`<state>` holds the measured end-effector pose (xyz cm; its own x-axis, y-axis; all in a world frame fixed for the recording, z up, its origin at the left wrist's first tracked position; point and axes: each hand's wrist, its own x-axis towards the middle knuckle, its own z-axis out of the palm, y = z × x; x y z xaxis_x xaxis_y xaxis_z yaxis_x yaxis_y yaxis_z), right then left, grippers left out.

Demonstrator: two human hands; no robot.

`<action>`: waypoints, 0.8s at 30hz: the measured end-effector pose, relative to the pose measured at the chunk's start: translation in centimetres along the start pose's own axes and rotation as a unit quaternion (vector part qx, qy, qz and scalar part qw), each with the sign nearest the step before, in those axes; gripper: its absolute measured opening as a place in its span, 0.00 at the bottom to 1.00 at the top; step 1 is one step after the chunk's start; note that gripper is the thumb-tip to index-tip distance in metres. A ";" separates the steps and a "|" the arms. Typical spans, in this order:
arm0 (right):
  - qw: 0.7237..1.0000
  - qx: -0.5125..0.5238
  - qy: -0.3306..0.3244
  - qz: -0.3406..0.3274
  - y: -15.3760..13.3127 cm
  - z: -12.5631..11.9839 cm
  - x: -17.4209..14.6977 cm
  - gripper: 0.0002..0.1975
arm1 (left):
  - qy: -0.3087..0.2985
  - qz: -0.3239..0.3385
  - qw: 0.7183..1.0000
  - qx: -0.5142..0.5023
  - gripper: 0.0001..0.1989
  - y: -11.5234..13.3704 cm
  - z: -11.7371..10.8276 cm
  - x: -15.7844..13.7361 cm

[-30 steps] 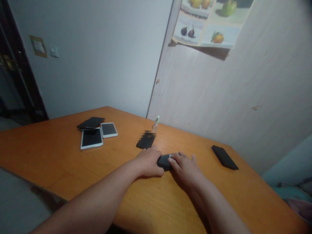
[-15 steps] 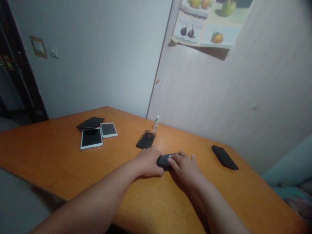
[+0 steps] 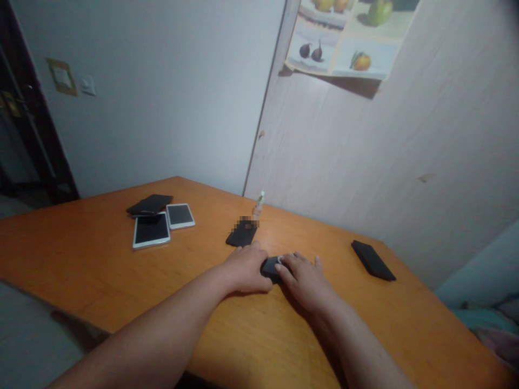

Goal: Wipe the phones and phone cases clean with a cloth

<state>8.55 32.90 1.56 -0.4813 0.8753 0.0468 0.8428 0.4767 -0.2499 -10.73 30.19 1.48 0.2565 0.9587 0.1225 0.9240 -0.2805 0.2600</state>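
Observation:
A dark phone-like device [image 3: 270,265] lies flat on the table in front of me. My left hand [image 3: 248,268] grips its left end, thumb on the near side and fingers on the far side. Over its right part rests my right hand [image 3: 303,278], fingers bent down onto the top face. A small white piece [image 3: 279,260], maybe cloth or tissue, shows under the right fingertips; most of it is hidden. Just beyond my left hand lies a black flat item [image 3: 242,235], with a small clear bottle [image 3: 259,204] standing behind it, partly pixelated.
On the left of the wooden table [image 3: 93,254] are a white-framed tablet [image 3: 151,231], a smaller white-framed device [image 3: 180,215] and a black case [image 3: 151,205] overlapping the tablet. Another black case [image 3: 373,260] lies at the right. A wall stands behind the table.
My right hand has slid slightly left and away from me over the device, the white piece moving with it. My left hand keeps its grip in the same place.

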 end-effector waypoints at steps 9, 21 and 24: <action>1.000 -0.002 0.008 -0.003 0.4 0.6 0.5 0.22 | 0.000 0.000 1.000 0.005 0.20 0.0 0.0 0.0; 1.000 0.013 0.003 -0.001 0.2 0.3 0.3 0.22 | 0.009 0.002 1.000 0.000 0.19 0.0 0.1 0.0; 1.000 0.013 0.009 0.000 0.1 0.2 0.1 0.22 | 0.010 0.002 1.000 -0.003 0.19 -0.1 0.1 0.0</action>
<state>8.50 33.04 1.39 -0.4768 0.8767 0.0636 0.8361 0.4747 -0.2750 -10.77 30.23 1.41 0.2538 0.9567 0.1425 0.9214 -0.2839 0.2654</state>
